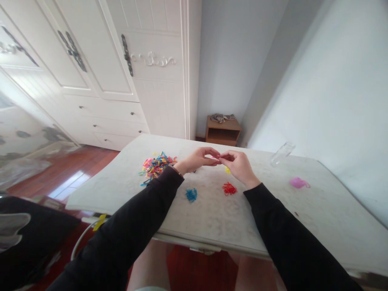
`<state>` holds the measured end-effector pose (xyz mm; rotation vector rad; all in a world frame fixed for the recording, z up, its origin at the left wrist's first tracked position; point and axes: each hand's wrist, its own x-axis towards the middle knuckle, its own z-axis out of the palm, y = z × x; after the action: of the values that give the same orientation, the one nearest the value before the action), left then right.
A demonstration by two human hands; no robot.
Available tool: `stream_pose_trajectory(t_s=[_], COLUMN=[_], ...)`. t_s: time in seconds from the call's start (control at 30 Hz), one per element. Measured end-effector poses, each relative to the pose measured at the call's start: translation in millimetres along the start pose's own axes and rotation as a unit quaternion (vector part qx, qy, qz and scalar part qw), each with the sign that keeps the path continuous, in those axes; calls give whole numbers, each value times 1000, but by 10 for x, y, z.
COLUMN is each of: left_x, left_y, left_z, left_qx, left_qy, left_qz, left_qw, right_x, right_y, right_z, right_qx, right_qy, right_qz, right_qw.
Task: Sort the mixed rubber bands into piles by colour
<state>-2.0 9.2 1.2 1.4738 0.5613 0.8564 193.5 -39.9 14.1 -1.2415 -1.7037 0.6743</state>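
Note:
My left hand (pixel 196 159) and my right hand (pixel 241 166) meet over the table, their fingertips pinched together. Whatever they pinch is too small to make out; a bit of pink shows by the left fingers. Beside my left wrist lies a heap of small multicoloured bands (pixel 157 165), in pink, yellow, blue and black. Nearer me sit a small blue pile (pixel 191 195) and a red pile of bands (pixel 229 188). A little yellow pile (pixel 227 170) is partly hidden behind my right hand. Something dark by my left palm is mostly covered.
On the right of the white table (pixel 218 218) a clear glass bottle (pixel 281 154) lies tilted, with a pink pouch-like thing (pixel 298 182) nearer me. A white wardrobe (pixel 163 93) and a small wooden cabinet (pixel 223 131) stand beyond. A black object (pixel 36 242) is at lower left.

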Motion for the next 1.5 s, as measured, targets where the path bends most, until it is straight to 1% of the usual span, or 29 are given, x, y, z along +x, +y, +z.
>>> stream_pose_trajectory(t_s=[0.07, 0.13, 0.27, 0.37, 0.5, 0.63, 0.7, 0.9, 1.07, 1.13, 1.3, 1.4, 1.5], left_x=[-3, -5, 3, 16, 18, -5, -18, -47, -51, -45, -25, -25, -35], left_y=[-3, -6, -12, -27, -37, -7, 14, 56, 43, 29, 4, 5, 19], left_z=[-9, -22, -30, -16, 12, 50, 68, 73, 47, 40, 35, 39, 46], left_qx=[-27, -51, -56, -69, -59, -37, -26, 43, 111, 120, 124, 120, 124], left_qy=[-3, 5, 50, 62, 43, 11, 7, 18, 26, 29, 42, 43, 43], left_qz=[-17, -41, -76, -84, -82, -55, -51, -60, -64, -62, -62, -55, -61], left_qw=[999, 998, 994, 992, 994, 998, 998, 997, 991, 990, 989, 990, 989], right_x=[6, 11, 16, 15, 13, 12, 12, 10, 0, -3, 6, 16, 16], right_y=[3, 7, 6, -5, -7, 8, 15, 10, -3, -2, 22, 29, 22], right_z=[-11, -19, -12, 5, 14, 14, 17, 27, 29, 27, 17, 16, 16], right_qx=[-2, -5, 8, 26, 29, 27, 27, 24, 25, 20, 22, 28, -5], right_qy=[30, 49, 52, 54, 51, 45, 43, 37, 32, 34, 64, 65, 66], right_qz=[-3, -7, -11, -16, -14, -14, -15, -14, -6, -8, -4, 1, -14], right_qw=[1000, 999, 999, 998, 998, 999, 999, 999, 999, 999, 998, 998, 998])
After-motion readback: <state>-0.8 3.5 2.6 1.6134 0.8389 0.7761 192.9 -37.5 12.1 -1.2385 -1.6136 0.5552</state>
